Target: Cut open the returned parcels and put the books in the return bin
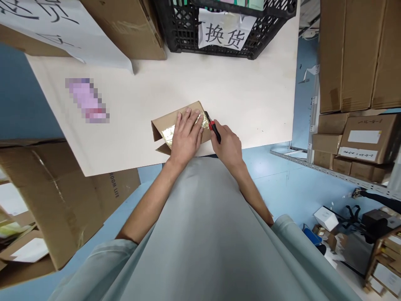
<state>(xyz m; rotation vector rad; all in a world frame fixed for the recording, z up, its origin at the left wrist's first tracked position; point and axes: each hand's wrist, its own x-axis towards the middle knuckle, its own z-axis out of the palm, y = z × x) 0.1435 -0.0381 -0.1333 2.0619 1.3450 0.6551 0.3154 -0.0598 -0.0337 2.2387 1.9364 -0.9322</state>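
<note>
Taped brown cardboard box point(171, 119), centre frame
Left hand point(185, 136) flat atop, fingers slightly parted; right hand point(228, 145) grips red-black utility knife point(214, 129).

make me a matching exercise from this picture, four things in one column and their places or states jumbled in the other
Things
1. left hand
2. right hand
3. cardboard box on the table
4. crate

Places or states
A. black, with a paper sign on its front
B. closed around a red-and-black tool
C. brown, with shiny tape on it
D. laid flat on top of the box

Pairs: 1-D, 2-B, 3-C, 4-A
</note>
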